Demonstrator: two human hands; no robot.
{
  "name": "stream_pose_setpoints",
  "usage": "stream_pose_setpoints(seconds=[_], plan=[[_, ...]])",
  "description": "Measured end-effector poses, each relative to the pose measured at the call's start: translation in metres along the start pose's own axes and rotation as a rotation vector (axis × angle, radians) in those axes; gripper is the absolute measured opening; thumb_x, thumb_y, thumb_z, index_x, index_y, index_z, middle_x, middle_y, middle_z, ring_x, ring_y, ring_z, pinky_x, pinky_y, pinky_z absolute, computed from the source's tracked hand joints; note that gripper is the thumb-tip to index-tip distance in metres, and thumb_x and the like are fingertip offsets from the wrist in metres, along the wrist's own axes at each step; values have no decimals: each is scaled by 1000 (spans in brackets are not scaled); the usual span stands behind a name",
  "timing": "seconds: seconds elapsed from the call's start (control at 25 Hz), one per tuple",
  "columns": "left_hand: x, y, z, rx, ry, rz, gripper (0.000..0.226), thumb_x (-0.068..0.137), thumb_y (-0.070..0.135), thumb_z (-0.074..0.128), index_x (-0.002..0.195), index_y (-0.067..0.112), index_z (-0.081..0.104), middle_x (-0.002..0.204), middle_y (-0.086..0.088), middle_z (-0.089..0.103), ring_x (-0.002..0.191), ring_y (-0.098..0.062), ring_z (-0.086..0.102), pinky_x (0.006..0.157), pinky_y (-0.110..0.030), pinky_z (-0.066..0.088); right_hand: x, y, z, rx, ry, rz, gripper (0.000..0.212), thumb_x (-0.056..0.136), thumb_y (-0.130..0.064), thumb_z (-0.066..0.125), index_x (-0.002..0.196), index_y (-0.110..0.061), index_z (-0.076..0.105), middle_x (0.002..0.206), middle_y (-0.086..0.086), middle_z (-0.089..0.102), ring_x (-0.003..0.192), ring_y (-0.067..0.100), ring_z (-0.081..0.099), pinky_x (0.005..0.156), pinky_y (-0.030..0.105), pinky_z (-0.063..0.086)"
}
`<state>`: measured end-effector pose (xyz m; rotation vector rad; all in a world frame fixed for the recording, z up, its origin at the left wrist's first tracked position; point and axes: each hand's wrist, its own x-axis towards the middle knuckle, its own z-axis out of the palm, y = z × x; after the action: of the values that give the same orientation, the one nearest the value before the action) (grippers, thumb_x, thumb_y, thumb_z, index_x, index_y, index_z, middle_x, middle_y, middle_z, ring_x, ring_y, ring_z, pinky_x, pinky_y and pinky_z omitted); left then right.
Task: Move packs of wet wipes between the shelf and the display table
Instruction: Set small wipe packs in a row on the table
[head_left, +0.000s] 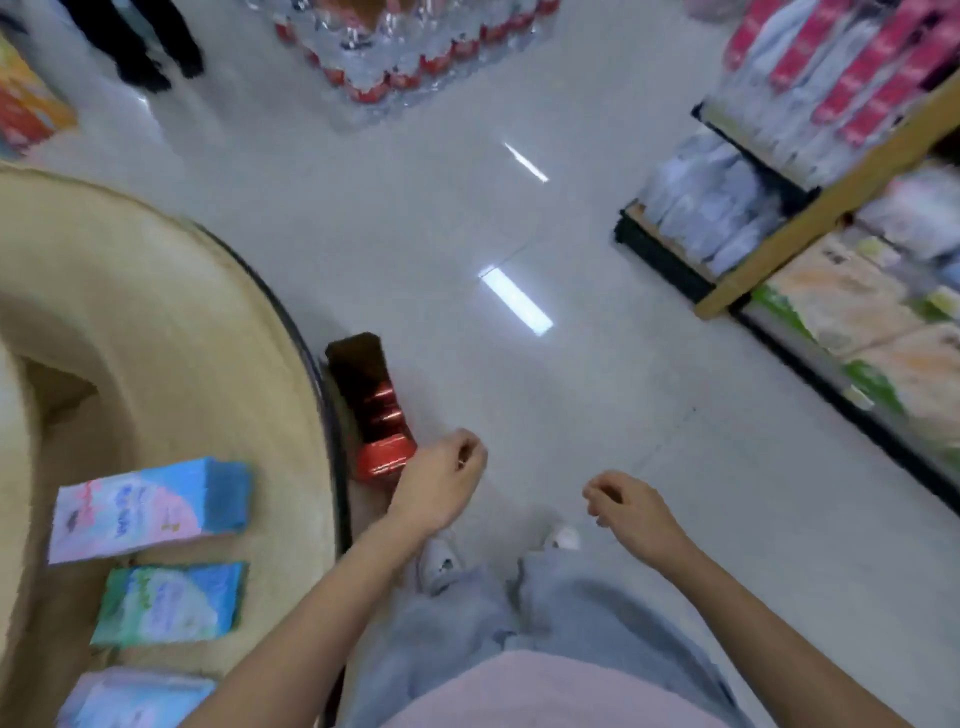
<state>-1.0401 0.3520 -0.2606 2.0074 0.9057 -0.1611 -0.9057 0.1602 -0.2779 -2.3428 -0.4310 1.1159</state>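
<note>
1. Head view: three flat rectangular wet-wipe packs lying on the round beige desk (156, 322) at lower left: pink-and-blue pack (148, 512), green-and-blue pack (171, 603), pale blue pack (135, 696) cut by the frame edge. All near the dark rim, lined up close together.
2. Yellow wood-framed shelf (831, 202) at right, well apart from the desk across the pale tiled floor (467, 218). Stock on it too blurred to identify.
3. Judged step: walking empty-handed toward the next pickup; direction unclear.
4. To do it well: square up to the target, take one pack across its short sides, lift clear of neighbours, mind the dark carton of red foil items (384, 452) by the desk base.
5. Left hand (439, 483): empty, fingers loosely curled, just beyond the desk rim, beside the carton.
6. Right hand (631, 506): empty, loosely curled, forearm extended over the floor between desk and shelf.
</note>
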Motion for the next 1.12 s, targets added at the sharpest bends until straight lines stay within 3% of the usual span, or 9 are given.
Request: stream_pose_setpoints(seconds=[0.2, 0.36, 0.56, 0.68, 0.8, 0.96, 1.12], plan=[[44, 113, 98, 98, -250, 184, 16, 92, 31, 52, 88, 19, 63, 86, -4, 70, 82, -25, 67, 81, -40, 52, -46, 114, -61, 329, 232, 240, 14, 92, -14, 52, 84, -10, 63, 79, 5, 65, 71, 18, 61, 78, 34, 50], [43, 189, 190, 82, -422, 190, 14, 94, 20, 52, 88, 16, 64, 84, -2, 68, 83, -24, 66, 80, -34, 50, -72, 194, -108, 486, 309, 371, 17, 92, -13, 52, 78, -16, 59, 81, 6, 66, 67, 15, 59, 68, 26, 46], [55, 245, 268, 220, -576, 264, 12, 94, 21, 51, 93, 22, 63, 87, 2, 69, 84, -18, 65, 80, -29, 50, -73, 251, -198, 610, 490, 403, 14, 93, -9, 49, 85, -11, 61, 80, 6, 63, 70, 18, 56, 63, 22, 43], [79, 271, 287, 237, -602, 237, 15, 93, 15, 51, 89, 25, 61, 87, 3, 69, 84, -16, 65, 69, -19, 46, -59, 268, -258, 645, 591, 366, 13, 93, -8, 49, 89, -9, 61, 78, 5, 62, 68, 16, 55, 58, 15, 42], [125, 297, 307, 234, -550, 167, 15, 94, 11, 50, 92, 19, 63, 91, -4, 69, 82, -16, 65, 71, -25, 46, -37, 287, -309, 686, 663, 369, 13, 93, -6, 48, 93, -7, 62, 78, 5, 62, 65, 15, 54, 51, 7, 39], [182, 360, 345, 235, -567, 156, 14, 94, 11, 50, 96, 17, 62, 93, -2, 67, 81, -13, 63, 70, -23, 45, -10, 321, -363, 690, 679, 426, 16, 93, -7, 49, 99, -2, 62, 84, 9, 64, 66, 14, 56, 51, 7, 41], [231, 458, 395, 297, -657, 284, 15, 94, 15, 50, 89, 25, 59, 91, 3, 66, 84, -13, 62, 68, -14, 43, 4, 356, -413, 735, 687, 545, 16, 94, -9, 48, 100, -7, 63, 90, 10, 67, 69, 15, 59, 55, 13, 43]])
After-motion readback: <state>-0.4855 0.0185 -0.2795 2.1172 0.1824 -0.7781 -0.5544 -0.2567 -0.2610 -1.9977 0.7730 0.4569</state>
